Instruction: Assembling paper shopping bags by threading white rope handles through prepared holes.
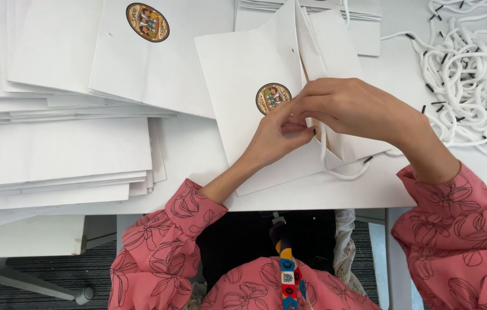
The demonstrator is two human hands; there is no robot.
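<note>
Both hands, left (272, 138) and right (350, 106), pinched on the white paper bag (249, 74) beneath them.

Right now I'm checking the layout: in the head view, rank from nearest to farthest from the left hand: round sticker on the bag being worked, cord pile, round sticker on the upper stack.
1. Round sticker on the bag being worked, touching the left hand.
2. Round sticker on the upper stack, up and left.
3. Cord pile, far right.

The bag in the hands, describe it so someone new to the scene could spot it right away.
On the white table, between flat bag stacks at the left and a cord pile at the right, lies one white bag. Both hands, left and right, meet on it. Unlike its neighbours, it has a cord hanging from it.
</note>
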